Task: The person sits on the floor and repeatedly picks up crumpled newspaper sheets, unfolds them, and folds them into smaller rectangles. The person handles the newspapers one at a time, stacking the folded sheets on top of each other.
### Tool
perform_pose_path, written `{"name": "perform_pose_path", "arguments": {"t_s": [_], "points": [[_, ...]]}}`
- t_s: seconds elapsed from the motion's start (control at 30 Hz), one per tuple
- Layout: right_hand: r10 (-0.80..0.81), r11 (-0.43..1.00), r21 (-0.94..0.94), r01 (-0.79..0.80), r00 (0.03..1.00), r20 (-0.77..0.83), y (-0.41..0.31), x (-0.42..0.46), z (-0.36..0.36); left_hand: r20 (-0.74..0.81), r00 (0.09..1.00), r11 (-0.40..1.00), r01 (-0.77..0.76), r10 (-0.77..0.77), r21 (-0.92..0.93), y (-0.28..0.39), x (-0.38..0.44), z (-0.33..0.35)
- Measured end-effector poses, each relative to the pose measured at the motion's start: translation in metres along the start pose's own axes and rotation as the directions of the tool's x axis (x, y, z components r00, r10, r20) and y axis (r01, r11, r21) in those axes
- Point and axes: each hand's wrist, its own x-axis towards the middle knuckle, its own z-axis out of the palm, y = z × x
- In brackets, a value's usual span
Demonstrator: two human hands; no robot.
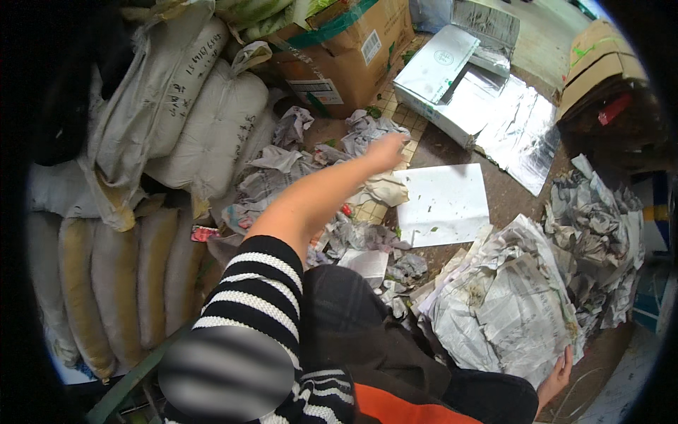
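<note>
My left hand [387,152] reaches forward, at the near edge of a crumpled newspaper sheet [368,127] on the floor. Its fingers are partly hidden, so a grip cannot be made out. Close to my right knee lies a thick pile of flattened newspaper [503,312], creased and stained. At the pile's lower right edge, my right hand [556,377] holds it, the thumb out of sight. More crumpled newspaper [365,236] lies under and around my left forearm. A white sheet [442,204] with green scraps on it lies flat beyond the pile.
Full white woven sacks [206,127] are stacked at the left. A cardboard box [339,69] of leafy vegetables stands ahead. Beyond the white sheet are a foil-lined box [434,74] and a foil panel [522,132]. A crumpled paper heap [598,238] stands at the right.
</note>
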Motion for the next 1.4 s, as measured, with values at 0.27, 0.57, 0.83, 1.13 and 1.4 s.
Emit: {"name": "perform_pose_path", "arguments": {"t_s": [0.27, 0.57, 0.83, 1.13, 1.4], "points": [[-0.117, 0.989, 0.095, 0.109, 0.99, 0.075, -0.207, -0.018, -0.012, 0.112, 0.977, 0.957, 0.149, -0.181, 0.249, -0.103, -0.011, 0.024], [-0.247, 0.921, -0.075, 0.383, 0.719, 0.65, -0.285, -0.02, 0.05, -0.231, 0.968, 0.979, -0.054, 0.1, 0.196, -0.115, -0.043, 0.037], [-0.262, 0.95, 0.08, 0.302, 0.631, 0.73, -0.274, 0.003, 0.065, -0.128, 0.916, 0.129, -0.085, -0.381, -0.988, -0.065, -0.069, -0.104], [-0.339, 0.258, 0.701, -0.665, 0.617, 0.71, -0.334, 0.035, 0.144, 0.001, 0.878, -0.53, 0.291, 0.479, -0.796, 0.159, -0.134, -0.151], [-0.11, 0.286, 0.946, -0.155, 0.975, 0.193, -0.318, 0.049, 0.093, -0.091, 0.978, -0.366, -0.156, -0.188, -0.917, 0.185, -0.143, -0.12]]}}
